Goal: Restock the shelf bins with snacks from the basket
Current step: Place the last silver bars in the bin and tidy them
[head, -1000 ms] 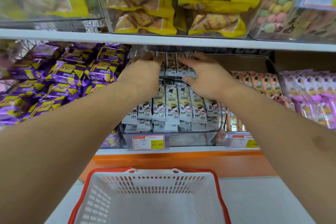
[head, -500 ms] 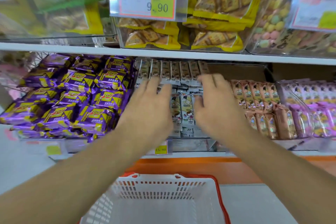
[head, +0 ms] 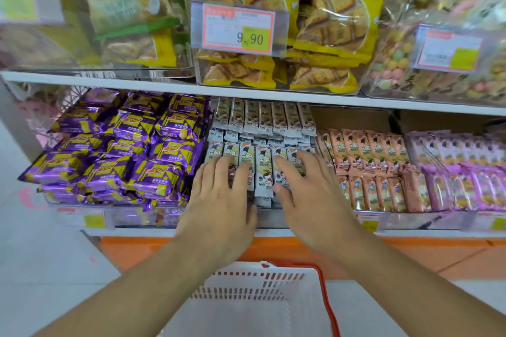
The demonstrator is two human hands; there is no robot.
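- White snack bars [head: 262, 169] fill the middle shelf bin [head: 271, 217], in rows at 12 o'clock from the basket [head: 262, 306]
- Left hand [head: 223, 205] lies flat, fingers straight, on the front row
- Right hand [head: 309, 200] lies beside it at 3 o'clock, fingers spread on the same bars, gripping nothing
- Purple packets [head: 123, 150] sit at 9 o'clock, pink bars [head: 369, 167] at 3 o'clock

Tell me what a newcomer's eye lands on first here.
Two bare hands, left hand and right hand, lie flat on the white snack bars in the middle bin. Shiny purple packets crowd the bin to their left, and a white basket sits below.
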